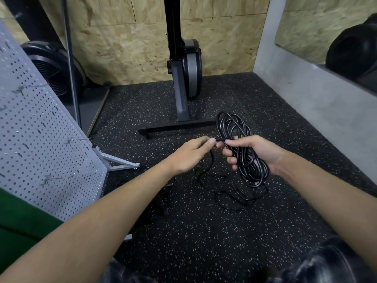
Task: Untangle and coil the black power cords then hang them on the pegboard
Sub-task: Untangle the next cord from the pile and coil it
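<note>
Black coiled cord sat gripped in the right hand, its loose strand running left into the pinching left hand.

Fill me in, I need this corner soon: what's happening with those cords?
A person is coiling a black power cord. The right hand grips the coil of loops, while the left hand pinches the strand feeding into it. More loose cord lies tangled on the speckled floor below. No cord hangs on the pegboard at left yet.
</note>
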A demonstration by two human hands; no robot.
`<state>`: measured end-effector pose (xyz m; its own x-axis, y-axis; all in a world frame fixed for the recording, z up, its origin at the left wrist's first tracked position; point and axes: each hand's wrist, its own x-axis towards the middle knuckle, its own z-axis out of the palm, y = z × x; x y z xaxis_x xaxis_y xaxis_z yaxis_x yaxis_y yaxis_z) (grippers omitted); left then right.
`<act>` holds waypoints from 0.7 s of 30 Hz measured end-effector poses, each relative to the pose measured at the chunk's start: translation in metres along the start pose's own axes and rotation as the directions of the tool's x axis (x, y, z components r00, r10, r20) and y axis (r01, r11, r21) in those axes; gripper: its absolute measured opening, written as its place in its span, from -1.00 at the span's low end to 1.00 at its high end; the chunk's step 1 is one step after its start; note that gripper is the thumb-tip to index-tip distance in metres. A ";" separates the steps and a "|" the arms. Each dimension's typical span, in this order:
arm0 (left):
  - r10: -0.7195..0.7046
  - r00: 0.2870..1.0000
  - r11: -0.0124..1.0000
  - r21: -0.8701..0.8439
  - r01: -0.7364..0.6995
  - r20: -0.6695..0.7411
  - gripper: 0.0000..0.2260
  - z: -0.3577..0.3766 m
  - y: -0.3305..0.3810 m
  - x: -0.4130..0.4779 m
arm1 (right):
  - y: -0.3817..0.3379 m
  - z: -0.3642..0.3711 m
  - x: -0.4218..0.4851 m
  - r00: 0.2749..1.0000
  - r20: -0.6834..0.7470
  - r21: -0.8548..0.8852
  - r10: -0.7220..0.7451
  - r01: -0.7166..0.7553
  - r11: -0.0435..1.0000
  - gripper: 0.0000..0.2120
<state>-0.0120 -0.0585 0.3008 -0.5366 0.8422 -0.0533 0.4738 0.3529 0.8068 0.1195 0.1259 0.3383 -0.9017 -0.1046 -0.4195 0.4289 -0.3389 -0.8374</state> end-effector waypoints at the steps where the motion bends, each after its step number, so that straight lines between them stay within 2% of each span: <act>1: 0.001 1.000 1.000 0.024 -0.001 0.016 -0.70 -0.001 0.000 0.000 | 0.000 -0.001 0.000 1.000 -0.006 -0.008 0.005 -0.005 1.000 -0.73; 4: 0.044 0.999 0.988 0.149 -0.040 -0.024 -0.73 -0.003 -0.006 0.003 | 0.002 -0.003 0.001 0.999 -0.043 -0.050 0.015 -0.017 0.999 -0.67; 7: 0.200 0.962 0.962 0.224 -0.157 -0.185 -0.73 -0.008 -0.006 0.003 | 0.004 -0.008 0.003 0.990 -0.140 -0.155 -0.003 -0.019 0.988 -0.59; 9: 0.288 0.926 0.942 0.245 -0.228 -0.246 -0.75 -0.013 0.001 0.003 | 0.005 -0.011 0.006 0.979 -0.205 -0.217 0.010 -0.055 0.975 -0.56; 13: 0.386 0.893 0.905 0.284 -0.317 -0.231 -0.78 -0.013 0.020 0.003 | 0.010 -0.011 0.008 0.974 -0.206 -0.353 0.095 -0.165 0.921 -0.53; 15: 0.412 0.889 0.886 0.313 -0.341 -0.200 -0.80 -0.009 0.023 0.005 | 0.011 -0.007 0.007 0.975 -0.184 -0.361 0.121 -0.182 0.915 -0.50; 18: 0.443 0.867 0.871 0.340 -0.355 -0.229 -0.79 -0.006 0.026 0.007 | 0.012 0.001 0.007 0.976 -0.188 -0.367 0.112 -0.176 0.913 -0.61; 21: 0.409 0.835 0.898 0.325 -0.296 -0.369 -0.72 -0.002 0.031 0.005 | 0.007 0.006 0.005 0.987 -0.140 -0.342 0.073 -0.117 0.932 -0.71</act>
<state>-0.0017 -0.0442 0.3269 -0.5115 0.6970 0.5025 0.8117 0.2000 0.5488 0.1176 0.1175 0.3329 -0.8514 0.0031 -0.5245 0.5245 0.0161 -0.8513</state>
